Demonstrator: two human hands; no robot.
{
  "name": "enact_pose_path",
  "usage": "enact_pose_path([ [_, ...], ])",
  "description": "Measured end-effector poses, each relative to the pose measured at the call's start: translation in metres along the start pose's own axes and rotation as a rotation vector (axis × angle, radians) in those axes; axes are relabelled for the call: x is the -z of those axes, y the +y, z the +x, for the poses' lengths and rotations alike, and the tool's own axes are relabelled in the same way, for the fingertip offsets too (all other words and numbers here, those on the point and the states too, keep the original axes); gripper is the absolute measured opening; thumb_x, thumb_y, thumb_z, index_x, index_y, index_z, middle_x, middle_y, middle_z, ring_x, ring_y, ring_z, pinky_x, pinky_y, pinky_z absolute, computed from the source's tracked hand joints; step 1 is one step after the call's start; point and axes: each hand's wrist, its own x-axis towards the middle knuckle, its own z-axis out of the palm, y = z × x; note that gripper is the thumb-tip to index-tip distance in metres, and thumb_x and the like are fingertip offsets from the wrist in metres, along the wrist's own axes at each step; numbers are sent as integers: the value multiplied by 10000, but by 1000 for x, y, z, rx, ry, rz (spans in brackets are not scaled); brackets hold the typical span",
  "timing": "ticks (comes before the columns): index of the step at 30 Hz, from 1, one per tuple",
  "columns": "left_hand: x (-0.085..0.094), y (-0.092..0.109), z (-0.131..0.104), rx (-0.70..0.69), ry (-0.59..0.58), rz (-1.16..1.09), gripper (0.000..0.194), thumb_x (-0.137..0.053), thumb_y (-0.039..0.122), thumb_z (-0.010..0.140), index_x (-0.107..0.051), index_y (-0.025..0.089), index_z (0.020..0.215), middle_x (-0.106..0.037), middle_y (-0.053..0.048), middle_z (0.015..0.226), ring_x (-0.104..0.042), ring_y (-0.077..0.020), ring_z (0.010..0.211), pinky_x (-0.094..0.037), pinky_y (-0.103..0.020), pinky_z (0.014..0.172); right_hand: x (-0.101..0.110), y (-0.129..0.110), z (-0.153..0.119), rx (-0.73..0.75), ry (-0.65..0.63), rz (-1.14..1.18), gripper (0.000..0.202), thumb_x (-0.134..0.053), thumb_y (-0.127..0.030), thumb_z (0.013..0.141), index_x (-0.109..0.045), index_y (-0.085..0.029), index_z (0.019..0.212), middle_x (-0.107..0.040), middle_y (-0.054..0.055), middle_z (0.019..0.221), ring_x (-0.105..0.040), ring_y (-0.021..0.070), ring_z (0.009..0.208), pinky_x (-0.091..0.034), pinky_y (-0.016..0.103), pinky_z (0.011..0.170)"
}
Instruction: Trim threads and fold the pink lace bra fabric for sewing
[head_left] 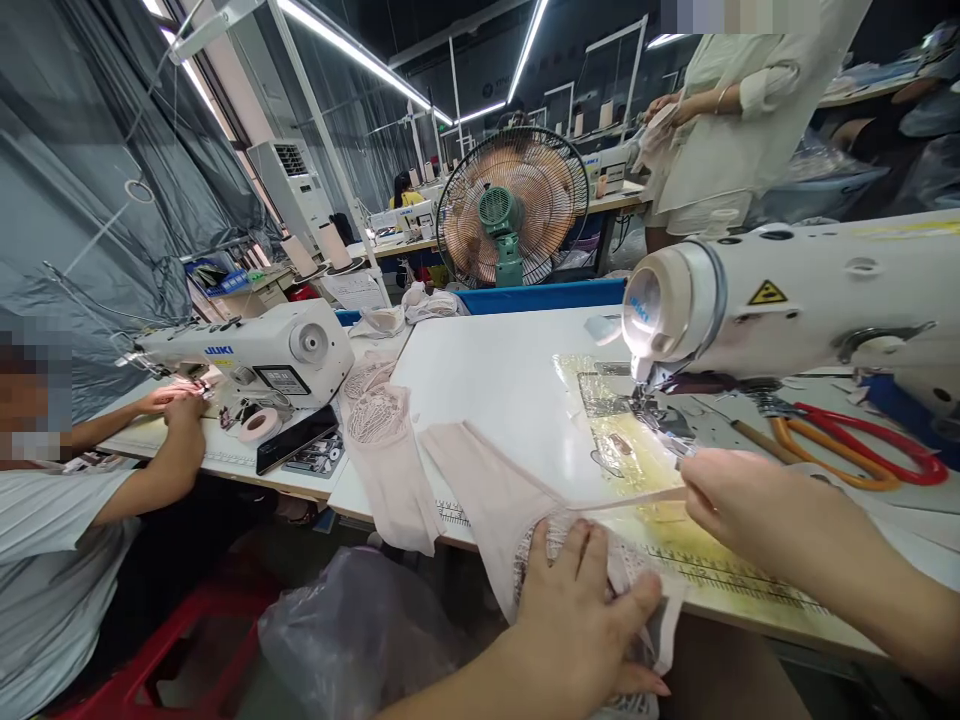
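Observation:
My left hand (577, 610) rests with fingers spread on a pale pink lace garment piece (499, 500) at the table's front edge. A plain fabric panel of that piece stretches away to the upper left. My right hand (750, 505) is closed, its fingertips pinching a narrow pale pink strip (634, 500) that runs left toward the garment. The fingertips are just below the needle area of a white sewing machine (810, 300), whose lamp is lit. What lies inside the right fist is hidden.
Red- and orange-handled scissors (862, 450) lie right of the machine head. Another lace piece (382, 430) hangs over the edge at left, above a plastic bag (360, 630). At left, a co-worker's hands (176, 400) work at another machine (255, 350). A fan (510, 210) stands behind.

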Motion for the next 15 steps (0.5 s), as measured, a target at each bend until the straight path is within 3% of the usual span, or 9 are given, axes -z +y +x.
enact_pose_path([
  [3, -4, -2, -3, -28, 40, 18, 823, -540, 728, 740, -331, 314, 1420, -413, -194, 1448, -360, -326, 1357, -313, -593, 1042, 0, 1, 2, 29, -74, -16, 253, -508, -171, 787, -455, -227, 546, -523, 24, 541, -524, 190, 480, -205, 269, 423],
  [7, -6, 1, -4, -47, 32, 33, 859, -562, 724, 727, -315, 301, 1432, -400, -196, 1456, -349, -326, 1362, -293, -601, 1051, -3, -22, 0, 127, -133, 44, 127, -565, -277, 835, -630, -204, 754, -654, 58, 778, -633, 242, 714, -441, 337, 577],
  [9, -5, 3, -4, -62, 20, 30, 886, -578, 718, 721, -285, 304, 1448, -390, -193, 1463, -333, -321, 1371, -293, -598, 1054, -4, -37, 2, 187, -173, 71, 100, -576, -240, 844, -650, -197, 794, -667, 61, 836, -637, 228, 774, -468, 333, 644],
  [15, 7, 1, -7, -96, 40, -37, 815, -527, 722, 757, -308, 334, 1440, -367, -137, 1488, -310, -310, 1384, -287, -582, 1077, -8, -62, 17, 264, -260, 62, 192, -591, -16, 760, -629, -178, 664, -637, 34, 711, -623, 213, 682, -442, 303, 592],
])
